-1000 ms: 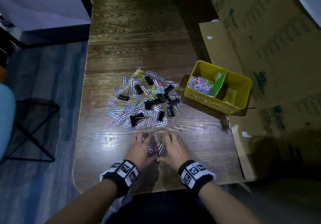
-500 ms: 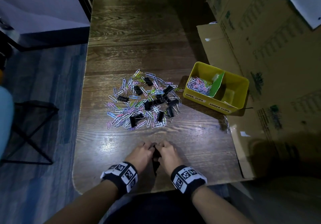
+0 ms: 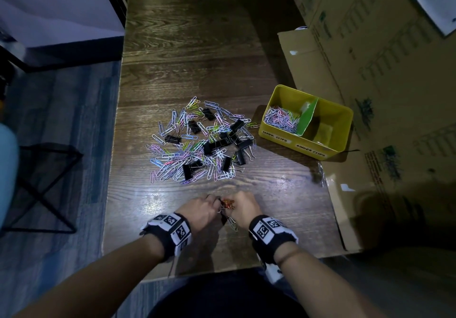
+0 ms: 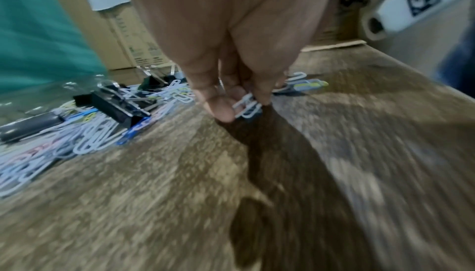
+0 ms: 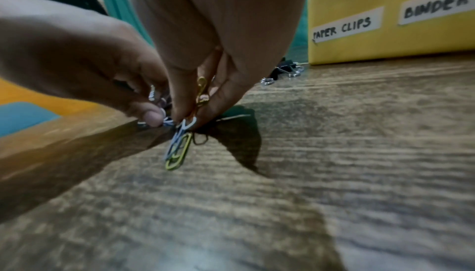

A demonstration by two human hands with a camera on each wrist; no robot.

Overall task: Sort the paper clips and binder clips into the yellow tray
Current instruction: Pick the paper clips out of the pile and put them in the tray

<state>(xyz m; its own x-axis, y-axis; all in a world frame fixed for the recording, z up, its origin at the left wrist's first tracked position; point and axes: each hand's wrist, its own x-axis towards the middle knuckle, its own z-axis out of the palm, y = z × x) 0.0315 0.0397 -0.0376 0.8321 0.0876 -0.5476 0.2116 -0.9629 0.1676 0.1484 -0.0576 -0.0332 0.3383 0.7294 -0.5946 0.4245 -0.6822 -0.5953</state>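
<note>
A mixed pile of coloured paper clips [image 3: 187, 154] and black binder clips [image 3: 243, 143] lies mid-table. The yellow tray [image 3: 344, 130] stands to its right, split by a green divider [image 3: 307, 117], with paper clips [image 3: 281, 120] in its left compartment labelled PAPER CLIPS. Near the front edge both hands meet over a small bunch of paper clips [image 3: 227, 205]. My left hand [image 3: 206, 209] pinches several of them [image 4: 246, 106]. My right hand [image 3: 243, 208] pinches others [image 5: 180, 143], which dangle just above the wood.
Flattened cardboard [image 3: 370, 95] lies and leans along the table's right side behind the tray. The dark wooden table [image 3: 197, 46] stretches away beyond the pile. A black folding stool [image 3: 44, 182] stands on the floor at the left.
Both hands swept a small bunch of paper clips toward the front edge, closed together over it, and now pinch the clips, lifted slightly off the wood.
</note>
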